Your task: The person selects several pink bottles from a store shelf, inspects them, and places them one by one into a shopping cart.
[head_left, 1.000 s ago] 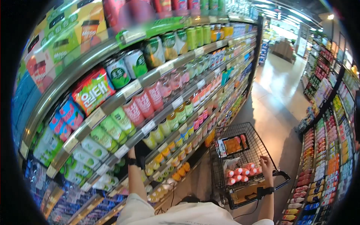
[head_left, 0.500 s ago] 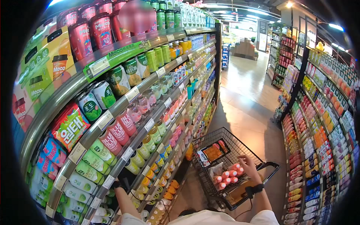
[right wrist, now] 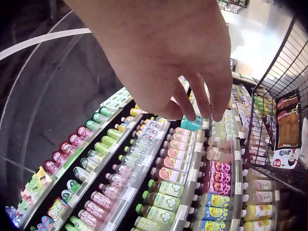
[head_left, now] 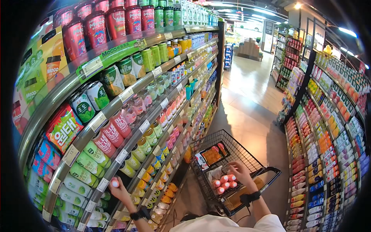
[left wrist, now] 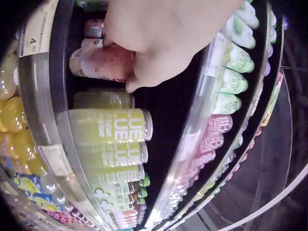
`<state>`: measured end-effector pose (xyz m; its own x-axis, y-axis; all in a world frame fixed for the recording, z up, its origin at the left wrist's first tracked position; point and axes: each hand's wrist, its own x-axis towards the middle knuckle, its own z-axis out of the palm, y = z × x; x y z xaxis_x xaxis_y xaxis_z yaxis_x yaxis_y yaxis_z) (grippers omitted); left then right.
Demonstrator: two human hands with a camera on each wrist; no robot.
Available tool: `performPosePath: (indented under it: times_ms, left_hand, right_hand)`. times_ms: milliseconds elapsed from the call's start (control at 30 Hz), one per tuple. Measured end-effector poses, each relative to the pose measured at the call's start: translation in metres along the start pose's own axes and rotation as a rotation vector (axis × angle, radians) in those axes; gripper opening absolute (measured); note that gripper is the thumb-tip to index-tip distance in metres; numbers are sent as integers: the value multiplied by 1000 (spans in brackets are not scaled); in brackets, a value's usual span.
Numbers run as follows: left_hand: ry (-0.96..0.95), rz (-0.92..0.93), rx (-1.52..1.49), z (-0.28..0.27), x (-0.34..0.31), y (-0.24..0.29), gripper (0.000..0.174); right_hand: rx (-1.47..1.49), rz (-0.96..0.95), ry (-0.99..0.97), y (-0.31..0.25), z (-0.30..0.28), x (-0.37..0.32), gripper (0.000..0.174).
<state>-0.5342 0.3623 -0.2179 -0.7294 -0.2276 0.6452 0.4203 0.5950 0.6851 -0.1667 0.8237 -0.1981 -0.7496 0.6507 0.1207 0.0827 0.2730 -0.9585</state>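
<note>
My left hand (head_left: 123, 194) grips a small bottle (left wrist: 98, 62) with a pale pink cap, at the front of a drink shelf. In the left wrist view its fingers wrap the bottle's reddish end, beside yellow-green cans (left wrist: 113, 126). My right hand (head_left: 240, 172) hovers over the shopping cart (head_left: 247, 149) with loosely bent fingers and nothing in them. Below it, several pink-and-white bottles (head_left: 225, 183) lie grouped in the cart. A clear plastic bag (head_left: 215, 174) and a packaged tray of brown food (head_left: 212, 155) lie near them.
Tiered shelves of drinks line the left, with pink cans (head_left: 113, 133) and red cups (head_left: 94, 29) above my left hand. Another stocked shelf (head_left: 309, 170) runs along the right. Between them the aisle floor (head_left: 247, 96) stretches ahead past the cart.
My left hand has come out from the dark shelf gap and now shows a pink-capped bottle in its grip. The view has turned right, and the right hand stays over the cart.
</note>
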Motion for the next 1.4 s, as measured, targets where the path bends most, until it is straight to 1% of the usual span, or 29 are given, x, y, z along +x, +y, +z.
performPosePath:
  times_ms: [33, 100, 133, 200, 267, 333, 367, 433, 467, 533, 600, 633, 667, 733, 800, 833, 867, 933, 1000, 1033, 1067, 1100, 1133, 1167, 1200, 1267, 1300, 1333, 1400]
  left_hand:
    - [19, 33, 0, -9, -12, 21, 30]
    - [52, 95, 0, -24, -33, 51, 32]
    - [24, 86, -14, -30, -37, 59, 33]
    - [-30, 62, -37, -41, -46, 74, 36]
    - [-34, -14, -63, -54, -44, 118, 32]
    - [-57, -129, -133, -64, -41, 154, 29]
    - [-64, -88, -154, -64, -42, 160, 28]
    - [-138, -135, -331, -64, -46, 178, 28]
    - [-176, -161, -420, -61, -49, 187, 28]
    - [-342, -166, -518, -56, -51, 204, 25]
    - [-526, -168, -535, -53, -50, 230, 24]
    - [-548, -216, -642, -48, -54, 249, 23]
    - [-564, -270, -743, -41, -59, 269, 22]
    - [-625, -265, -810, -26, -64, 278, 23]
    - [-679, -444, -907, -21, -70, 302, 29]
    - [-776, -435, -1078, -11, -74, 305, 36]
    - [-875, -422, -1255, -1, -80, 306, 43]
    - [-1013, -404, -1422, 10, -88, 322, 59]
    - [-1311, -632, -1545, 8, -99, 329, 68]
    - [-1397, -670, -1526, 1, -92, 337, 71]
    - [-1376, -656, -1488, 1, -93, 339, 71]
    - [-1358, -640, -1451, 2, -93, 341, 70]
    - [-1343, -626, -1415, 3, -95, 343, 69]
    - [-1285, -625, -1338, 1, -94, 348, 68]
    - [-1220, -510, -1255, 9, -96, 347, 68]
    - [-1085, -285, -1089, 27, -100, 338, 68]
    - [-1047, -213, -1033, 28, -100, 338, 72]
    - [-1031, -152, -986, 30, -102, 337, 74]
    - [-1000, -30, -894, 37, -108, 333, 76]
  right_hand:
    - [-11, 40, -46, -12, 3, -1, 23]
    - [59, -24, -71, 2, 15, 3, 24]
    - [89, -52, -86, -1, 21, 4, 24]
    - [37, -54, -160, -18, 32, 4, 24]
    - [-43, -146, -273, -29, 44, 7, 24]
    - [-15, -194, -321, -40, 63, 8, 25]
    - [11, -201, -437, -49, 67, 8, 35]
    - [-81, -375, -448, -77, 83, 3, 53]
    - [-104, -421, -507, -95, 87, 1, 77]
    - [-32, -462, -442, -119, 101, -9, 90]
    - [7, -480, -510, -126, 107, -9, 98]
    - [38, -481, -551, -129, 111, -12, 101]
    - [82, -434, -575, -131, 114, -14, 96]
    - [493, -198, -470, -102, 126, -22, 82]
    - [437, -191, -415, -124, 114, -23, 61]
    - [343, -246, -424, -128, 106, -22, 56]
    - [358, -196, -458, -127, 101, -25, 57]
    - [393, 44, -686, -126, 91, -29, 58]
    - [533, 130, -697, -138, 84, -43, 56]
    - [548, 92, -654, -136, 85, -46, 54]
    - [562, 54, -610, -133, 86, -48, 53]
    - [519, -63, -517, -128, 92, -46, 50]
    - [391, -202, -483, -124, 87, -41, 44]
    - [254, -337, -429, -122, 82, -37, 38]
    - [123, -461, -357, -123, 77, -32, 33]
    - [141, -192, -288, -118, 65, -35, 25]
    - [281, -65, -205, -114, 57, -34, 21]
    - [373, -27, -96, -112, 52, -31, 23]
    - [401, -89, -31, -117, 38, -26, 25]
